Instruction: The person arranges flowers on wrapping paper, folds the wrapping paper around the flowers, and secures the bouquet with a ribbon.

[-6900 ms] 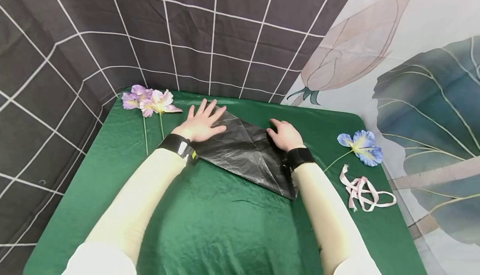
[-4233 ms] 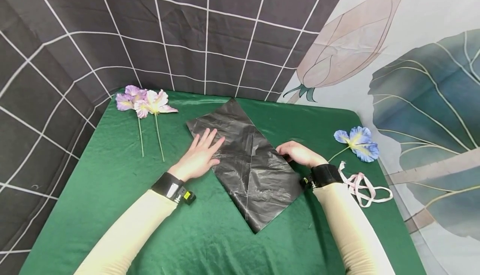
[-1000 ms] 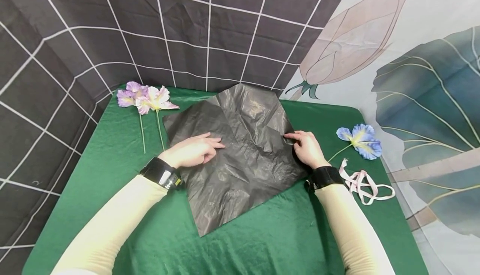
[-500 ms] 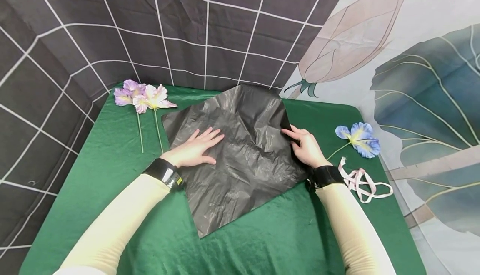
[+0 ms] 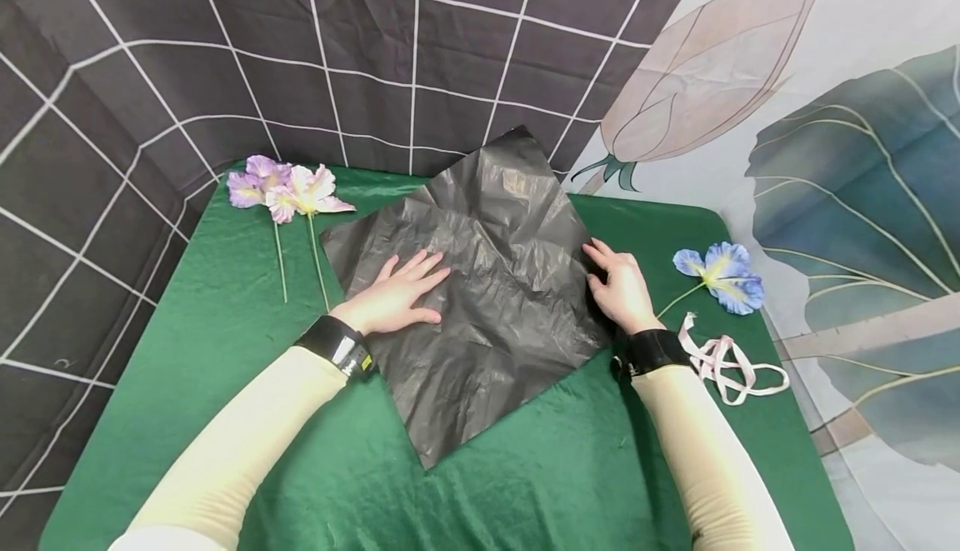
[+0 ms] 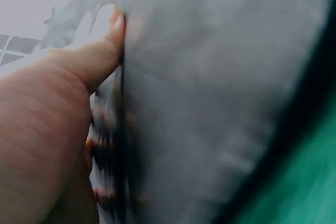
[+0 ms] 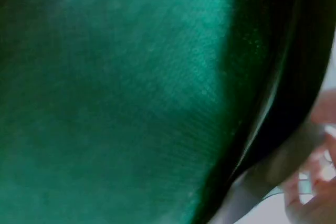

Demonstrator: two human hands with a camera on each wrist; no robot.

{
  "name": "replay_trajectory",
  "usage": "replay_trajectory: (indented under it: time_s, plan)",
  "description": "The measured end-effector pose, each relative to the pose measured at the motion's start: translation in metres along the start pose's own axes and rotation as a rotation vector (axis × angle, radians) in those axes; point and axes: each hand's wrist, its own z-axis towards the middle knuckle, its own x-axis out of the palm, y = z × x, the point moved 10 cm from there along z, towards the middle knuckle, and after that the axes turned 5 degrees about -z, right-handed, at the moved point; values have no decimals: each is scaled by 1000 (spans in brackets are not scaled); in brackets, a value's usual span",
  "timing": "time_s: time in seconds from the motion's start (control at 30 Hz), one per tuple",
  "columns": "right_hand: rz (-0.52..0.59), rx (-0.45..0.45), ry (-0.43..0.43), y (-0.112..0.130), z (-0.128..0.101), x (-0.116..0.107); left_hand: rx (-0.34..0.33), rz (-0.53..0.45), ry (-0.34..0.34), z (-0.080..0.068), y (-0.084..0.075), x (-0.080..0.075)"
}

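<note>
A thin, crinkled black sheet (image 5: 495, 284) lies spread out at the middle of the table, its far corner reaching up against the back cloth. On its left part rests my left hand (image 5: 397, 293), palm down with the fingers spread. At the sheet's right edge is my right hand (image 5: 618, 288). In the right wrist view that edge is raised off the cloth and runs between the thumb and fingers of the right hand (image 7: 315, 182). The left wrist view is blurred; the left thumb (image 6: 102, 51) lies against the sheet there.
Two artificial flowers, one purple (image 5: 255, 182) and one pink-white (image 5: 307, 192), lie at the back left. A blue flower (image 5: 723, 278) and a loosely coiled pale pink ribbon (image 5: 731, 368) lie at the right. A green cloth (image 5: 510, 493) covers the table.
The black sheet, at first folded narrow, has been unfolded and widened. Its far corner has just swung out backward. The left hand has spread its fingers; the right hand stays at the right edge.
</note>
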Motion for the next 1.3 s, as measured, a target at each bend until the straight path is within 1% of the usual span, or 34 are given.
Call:
replay_trajectory:
  time_s: [0.07, 0.13, 0.2, 0.27, 0.37, 0.4, 0.47, 0.53, 0.57, 0.63, 0.73, 0.77, 0.8, 0.87, 1.0, 1.13, 1.23, 1.3]
  plan:
    - [-48, 44, 59, -3, 0, 6, -23, 27, -19, 2, -1, 1]
    - [-77, 69, 123, -2, -1, 12, -38, 62, -48, 3, -2, 1]
    - [-82, 67, 202, 4, -3, 21, -50, 95, -75, 5, -4, 0]
    - [-75, 37, 311, 13, -6, 33, -61, 110, -95, 7, -6, -1]
    - [-84, -4, 491, 25, -14, 51, -86, 107, -88, 11, -5, 0]
    - [-91, -12, 536, 27, -17, 55, -97, 96, -75, 11, -3, 0]
    - [-102, -20, 596, 30, -22, 60, -117, 59, -39, 12, 0, 3]
    - [-117, -16, 618, 29, -24, 61, -134, 34, -7, 13, 3, 3]
    - [-119, -15, 619, 29, -24, 60, -139, 32, -5, 15, 3, 1]
    - [-116, -15, 629, 28, -25, 60, -135, 52, -22, 21, 2, -4]
    - [-125, -10, 637, 28, -25, 61, -114, 149, -48, 37, -3, -13]
    - [-125, -8, 640, 28, -25, 61, -111, 177, -44, 43, -4, -14]
    - [-125, -6, 643, 28, -26, 62, -109, 196, -29, 49, -5, -14]
    - [-130, 4, 648, 26, -26, 63, -115, 219, 24, 61, -8, -13]
    - [-136, 14, 658, 26, -26, 64, -165, 245, 99, 82, -9, -11]
    - [-123, 20, 657, 27, -25, 63, -227, 334, 131, 97, -4, -8]
    - [-120, 31, 656, 27, -25, 63, -258, 374, 136, 106, -1, -5]
    - [-129, 38, 657, 24, -25, 62, -270, 371, 120, 111, 1, -6]
